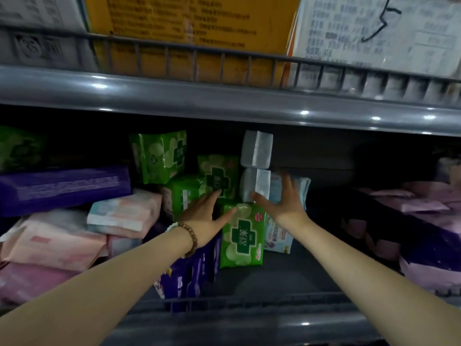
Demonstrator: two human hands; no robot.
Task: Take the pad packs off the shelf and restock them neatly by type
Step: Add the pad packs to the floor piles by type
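- The shelf has a bare dark strip to the right of the green packs. A low wire rail closes its front edge, and the upper shelf hangs close above.
- The left hand lies released, fingers straight, on the green packs in the middle.
- The right hand is spread and loose, thumb touching the lower of two stacked white packs, fingers over a pale blue pack.
- Pink packs and a purple box crowd the left.
- The right end is dark and blurred.
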